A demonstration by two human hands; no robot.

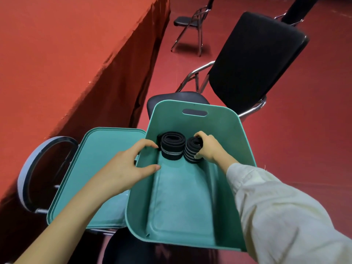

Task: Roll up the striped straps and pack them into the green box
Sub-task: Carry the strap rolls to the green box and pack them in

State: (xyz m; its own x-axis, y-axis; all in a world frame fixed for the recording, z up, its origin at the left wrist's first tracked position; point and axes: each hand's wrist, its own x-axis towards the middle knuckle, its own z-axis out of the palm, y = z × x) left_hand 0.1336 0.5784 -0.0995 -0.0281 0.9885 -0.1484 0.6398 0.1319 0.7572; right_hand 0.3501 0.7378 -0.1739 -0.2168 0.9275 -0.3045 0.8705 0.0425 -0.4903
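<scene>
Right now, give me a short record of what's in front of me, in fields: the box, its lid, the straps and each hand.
box: green box, open
lid: green lid, off, lying left of the box
left roll: rolled strap at the far end of the box floor
right roll: rolled strap, right beside the left roll
left hand: on the box's left rim, fingers loosely curved, holding nothing
right hand: inside the box, fingers round the right roll
unrolled straps: none in view
behind box: black chair

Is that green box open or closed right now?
Open. The green box has no cover on; its lid lies beside it, and two rolled straps show inside.
</scene>
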